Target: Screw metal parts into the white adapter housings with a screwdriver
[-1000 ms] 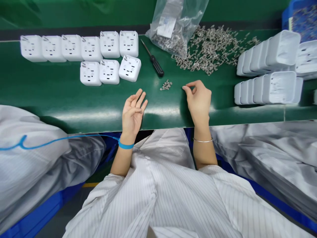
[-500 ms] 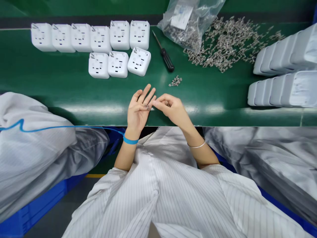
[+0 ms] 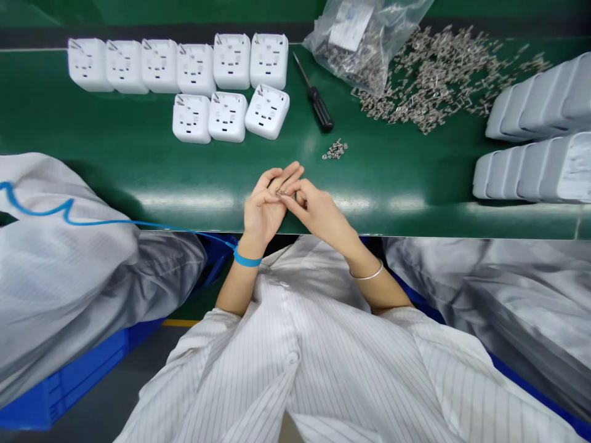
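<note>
A few tiny metal parts [image 3: 280, 192] sit near the middle of the frame, lying on the fingers of the left hand [image 3: 264, 207], which is turned palm up with its fingers loosely curled rather than clamped. The right hand [image 3: 317, 211] comes in from the right and meets it, index finger and thumb pinched narrow right at those parts; whether it actually grips one I cannot tell, they are too small. Both hands hover at the near edge of the green belt [image 3: 138, 166]. Just above and to the right of them lies a small heap of screws [image 3: 335, 149] on the belt, and beyond that a black-handled screwdriver [image 3: 315, 103] pointing away at a slant. In the upper left stand white sockets [image 3: 198, 74], six in a back row and three in front of them. At the top right a clear bag [image 3: 360, 37] lies beside a wide scatter of metal clips [image 3: 438, 74]. Along the right edge are two rows of nested white shells [image 3: 530, 141]. A blue strap [image 3: 246, 259] circles the left wrist, its cord [image 3: 92, 218] trailing off to the left across grey cloth; a thin bangle [image 3: 367, 274] sits on the right wrist.
</note>
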Available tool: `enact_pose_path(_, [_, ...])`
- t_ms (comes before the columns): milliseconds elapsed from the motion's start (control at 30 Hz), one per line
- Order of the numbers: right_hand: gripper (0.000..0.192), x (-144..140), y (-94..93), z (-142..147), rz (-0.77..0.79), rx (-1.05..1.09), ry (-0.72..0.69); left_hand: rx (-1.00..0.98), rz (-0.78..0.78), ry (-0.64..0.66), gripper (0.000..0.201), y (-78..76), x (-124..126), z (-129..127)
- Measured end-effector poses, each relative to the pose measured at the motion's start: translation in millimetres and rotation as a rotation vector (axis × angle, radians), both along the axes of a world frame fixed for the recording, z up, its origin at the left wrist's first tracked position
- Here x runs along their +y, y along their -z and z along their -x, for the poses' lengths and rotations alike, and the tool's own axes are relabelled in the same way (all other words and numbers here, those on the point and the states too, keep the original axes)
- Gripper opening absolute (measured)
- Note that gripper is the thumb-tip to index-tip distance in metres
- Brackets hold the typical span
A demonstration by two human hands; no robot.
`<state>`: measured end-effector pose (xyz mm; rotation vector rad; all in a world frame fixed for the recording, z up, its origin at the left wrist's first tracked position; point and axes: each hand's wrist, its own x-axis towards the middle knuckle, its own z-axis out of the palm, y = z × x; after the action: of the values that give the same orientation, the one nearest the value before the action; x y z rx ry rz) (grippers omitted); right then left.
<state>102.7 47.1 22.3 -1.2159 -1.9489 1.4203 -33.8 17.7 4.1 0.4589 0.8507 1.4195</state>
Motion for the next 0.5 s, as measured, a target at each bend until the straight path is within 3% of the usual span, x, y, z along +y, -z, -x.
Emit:
enact_pose_path(200, [0.022,9.8,6.1,-3.9,0.116,0.143,0.066,0.136,-0.006,0.030,0.014,5.8,1.5,-7.4])
enact_pose_path(400, [0.044,16.3,14.0,-5.8,0.357,0.336,0.109,0.301,-0.094,-0.068,0.028,10.4,1.0,-14.8])
enact_pose_path(500, [0.048,17.9,13.1,-6.8,0.398,0.370,0.123,0.324,-0.074,-0.110,0.030,12.6,1.8,-15.5])
